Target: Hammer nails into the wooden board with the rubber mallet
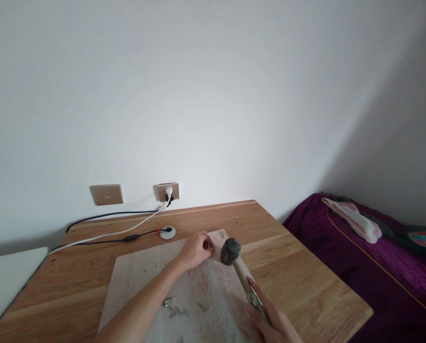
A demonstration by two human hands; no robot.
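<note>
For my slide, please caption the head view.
Left hand rests closed on a wooden board; right hand holds a hammer beside it.

Whatever my left hand (196, 248) pinches is too small to tell. My right hand (268, 320) runs off the bottom edge, covering the hammer (231, 252) handle's end. The board (141, 271) is cut off there too; the metal bits (174, 310) on it blur.

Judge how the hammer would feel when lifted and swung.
The hammer is probably top-heavy: its dark, bulky head sits far from the right hand gripping the handle's end. The straight wooden handle looks stiff. Laid on the board, its rounded head might roll a little.
</note>
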